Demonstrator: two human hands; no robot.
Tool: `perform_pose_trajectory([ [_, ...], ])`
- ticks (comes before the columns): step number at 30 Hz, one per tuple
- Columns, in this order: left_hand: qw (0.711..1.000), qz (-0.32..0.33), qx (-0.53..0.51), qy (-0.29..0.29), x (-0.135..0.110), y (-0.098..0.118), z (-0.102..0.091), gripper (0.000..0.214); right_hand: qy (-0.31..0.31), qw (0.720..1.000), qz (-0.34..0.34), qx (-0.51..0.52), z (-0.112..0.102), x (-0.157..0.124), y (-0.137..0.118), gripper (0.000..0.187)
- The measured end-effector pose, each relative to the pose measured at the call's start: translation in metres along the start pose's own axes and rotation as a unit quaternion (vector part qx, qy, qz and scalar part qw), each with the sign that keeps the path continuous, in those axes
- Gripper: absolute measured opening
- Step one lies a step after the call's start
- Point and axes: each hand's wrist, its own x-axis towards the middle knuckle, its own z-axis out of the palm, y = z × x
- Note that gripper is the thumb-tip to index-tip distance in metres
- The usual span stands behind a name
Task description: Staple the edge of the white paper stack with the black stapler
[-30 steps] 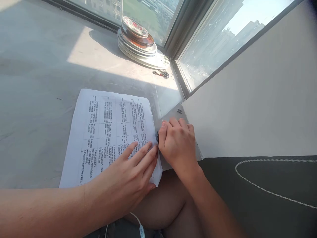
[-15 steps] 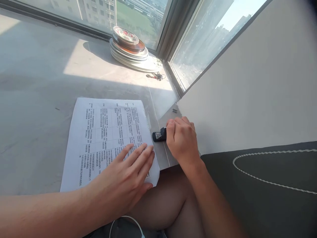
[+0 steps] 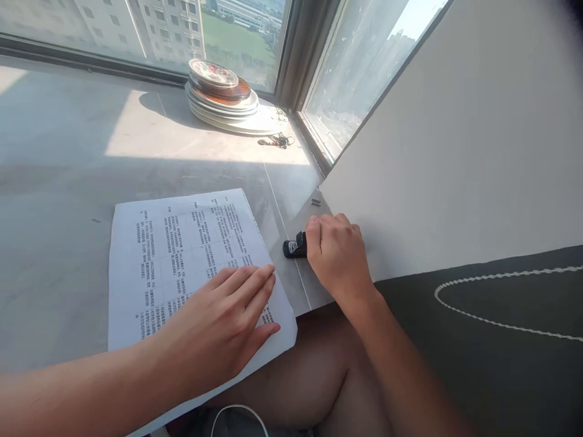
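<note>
A white printed sheet of paper (image 3: 136, 255) lies on the grey stone sill, its near edge overhanging above my legs. My left hand (image 3: 237, 315) rests flat on the sheet near its right side, fingers stretched out, thumb slightly apart. To the right, my right hand (image 3: 339, 252) is wrapped around a small black stapler (image 3: 295, 246). Only the stapler's front end with a light label shows; the rest is hidden under the fingers. The stapler sits on the sill, a little apart from the paper's right edge.
Two short strips of staples (image 3: 316, 202) lie beyond my right hand. A stack of plates (image 3: 223, 109) stands by the window corner, with a bunch of keys (image 3: 277, 141) beside it. The white wall (image 3: 432, 158) rises at right. A white cable (image 3: 239, 408) loops over my lap.
The paper has turned and slid left and toward me under my left hand, whose fingers have drawn closer together. My right hand keeps its hold on the stapler. The view has shifted slightly.
</note>
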Motion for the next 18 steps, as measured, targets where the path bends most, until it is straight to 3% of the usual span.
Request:
perform_pose_trajectory([
  [7,0.999,-0.032,-0.006,-0.019,0.0025,-0.0058,-0.0024,0.041,-0.015,1.0,0.007,0.014,-0.0027,0.0008,-0.0009,0.051],
  [18,0.999,-0.023,0.005,-0.023,0.0025,-0.0069,-0.0044,0.041,-0.034,0.999,0.015,0.021,-0.0048,0.0013,-0.0017,0.051],
])
